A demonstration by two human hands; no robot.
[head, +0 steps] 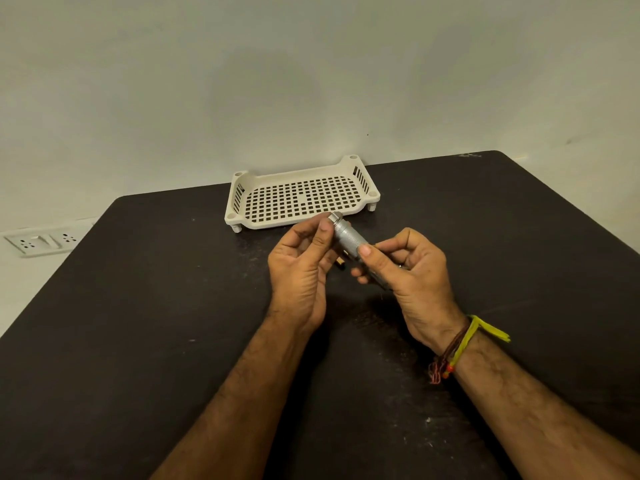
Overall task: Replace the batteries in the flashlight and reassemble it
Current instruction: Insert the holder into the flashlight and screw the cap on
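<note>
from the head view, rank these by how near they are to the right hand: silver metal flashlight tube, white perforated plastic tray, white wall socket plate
1. Silver metal flashlight tube: gripped by the right hand itself.
2. White perforated plastic tray: just beyond the hands, at the table's far edge.
3. White wall socket plate: far left, off the table.

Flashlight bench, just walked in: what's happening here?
A person is working on a small silver flashlight held above a dark table. The right hand grips the knurled body, while the left hand pinches the threaded far end. A battery peeks out between the hands; whether it lies on the table is unclear. A white perforated tray sits empty behind, against the wall.
</note>
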